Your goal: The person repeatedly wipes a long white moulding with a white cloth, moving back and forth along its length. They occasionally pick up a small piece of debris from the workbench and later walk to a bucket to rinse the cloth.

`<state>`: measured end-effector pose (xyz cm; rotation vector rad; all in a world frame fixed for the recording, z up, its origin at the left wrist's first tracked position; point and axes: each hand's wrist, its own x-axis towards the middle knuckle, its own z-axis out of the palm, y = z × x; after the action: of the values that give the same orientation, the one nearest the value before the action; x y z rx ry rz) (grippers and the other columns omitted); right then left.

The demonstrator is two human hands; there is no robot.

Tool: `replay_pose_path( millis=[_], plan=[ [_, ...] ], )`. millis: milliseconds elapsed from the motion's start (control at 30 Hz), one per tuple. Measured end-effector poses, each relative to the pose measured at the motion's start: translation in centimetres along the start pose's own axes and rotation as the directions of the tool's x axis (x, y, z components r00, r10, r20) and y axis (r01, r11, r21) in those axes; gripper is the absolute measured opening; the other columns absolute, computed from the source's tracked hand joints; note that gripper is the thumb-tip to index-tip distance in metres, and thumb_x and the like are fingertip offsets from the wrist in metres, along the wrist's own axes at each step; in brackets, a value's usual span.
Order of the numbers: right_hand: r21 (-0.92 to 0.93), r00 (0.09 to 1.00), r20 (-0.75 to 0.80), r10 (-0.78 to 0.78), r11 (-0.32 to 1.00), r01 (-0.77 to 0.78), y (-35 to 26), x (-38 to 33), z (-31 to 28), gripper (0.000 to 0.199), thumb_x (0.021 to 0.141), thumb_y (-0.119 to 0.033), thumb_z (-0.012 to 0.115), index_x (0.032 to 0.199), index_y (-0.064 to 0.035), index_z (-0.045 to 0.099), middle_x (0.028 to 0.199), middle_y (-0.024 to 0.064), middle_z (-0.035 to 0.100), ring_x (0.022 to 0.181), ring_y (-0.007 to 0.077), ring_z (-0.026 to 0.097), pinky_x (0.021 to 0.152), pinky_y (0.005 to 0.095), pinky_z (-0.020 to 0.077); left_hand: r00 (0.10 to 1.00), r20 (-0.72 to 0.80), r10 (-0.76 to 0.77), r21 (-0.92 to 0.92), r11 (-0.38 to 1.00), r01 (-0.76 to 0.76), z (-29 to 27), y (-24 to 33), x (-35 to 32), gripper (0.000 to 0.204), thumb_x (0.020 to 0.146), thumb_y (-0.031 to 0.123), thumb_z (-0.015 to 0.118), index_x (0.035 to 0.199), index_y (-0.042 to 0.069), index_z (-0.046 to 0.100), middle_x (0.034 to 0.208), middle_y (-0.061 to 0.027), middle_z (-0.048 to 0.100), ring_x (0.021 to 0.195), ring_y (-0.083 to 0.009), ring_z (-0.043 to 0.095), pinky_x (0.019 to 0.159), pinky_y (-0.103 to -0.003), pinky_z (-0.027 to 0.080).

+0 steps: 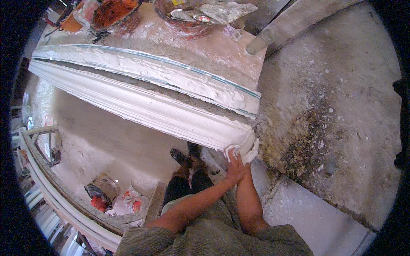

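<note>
A long ribbed white plaster moulding (141, 102) runs diagonally along the near edge of the workbench. At its right end, a wet, lumpy mass of white plaster (245, 141) bulges over the corner. My left hand (234, 166) crosses in front of my right wrist, its white-coated fingers closed against the plaster's near side. Close beside it, my right hand (250, 157) grips the same mass from the right, with plaster covering most of its fingers. Behind the moulding lies a second plaster-smeared strip (171, 77) with green edges, a dark gap between them.
Plaster-stained basins (115, 19) and a flat trowel-like sheet (228, 12) stand along the bench's far side, near a cup (233, 30). A wooden frame (55, 179) and bags (130, 200) lie at lower left. Dark stains mark the floor (316, 136) at right.
</note>
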<state>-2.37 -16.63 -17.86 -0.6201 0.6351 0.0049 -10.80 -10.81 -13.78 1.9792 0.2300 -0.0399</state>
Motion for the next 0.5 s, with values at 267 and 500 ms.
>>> replay_pose_path(
  millis=[267, 500],
  plan=[
    [0.027, 0.985, -0.171, 0.028, 0.999, -0.024, -2.8, -4.4, -5.1, 0.046, 0.096, -0.039, 0.039, 0.129, -0.0091, 0.051, 0.126, 0.0116, 0.054, 0.116, 0.0259, 0.051, 0.1, 0.0393, 0.0399, 0.962, 0.269, 0.049, 0.071, 0.995, -0.071, 4.1, 1.9, -1.7, 0.062, 0.09, 0.022, 0.056, 0.137, -0.008, 0.029, 0.138, -0.0334, 0.032, 0.123, -0.0466, 0.041, 0.099, -0.047, 0.039],
    [-0.286, 0.96, -0.156, -0.231, 0.941, 0.18, -9.5, -2.2, -5.5, 0.048, 0.094, -0.043, 0.041, 0.128, -0.0117, 0.052, 0.123, 0.0123, 0.056, 0.114, 0.0266, 0.052, 0.098, 0.0406, 0.0422, 0.898, 0.439, -0.019, -0.634, 0.702, 0.325, -4.8, 15.4, 5.1, 0.068, 0.092, 0.032, 0.056, 0.142, -0.002, 0.026, 0.139, -0.024, 0.038, 0.131, -0.0327, 0.035, 0.108, -0.04, 0.029]
  ],
)
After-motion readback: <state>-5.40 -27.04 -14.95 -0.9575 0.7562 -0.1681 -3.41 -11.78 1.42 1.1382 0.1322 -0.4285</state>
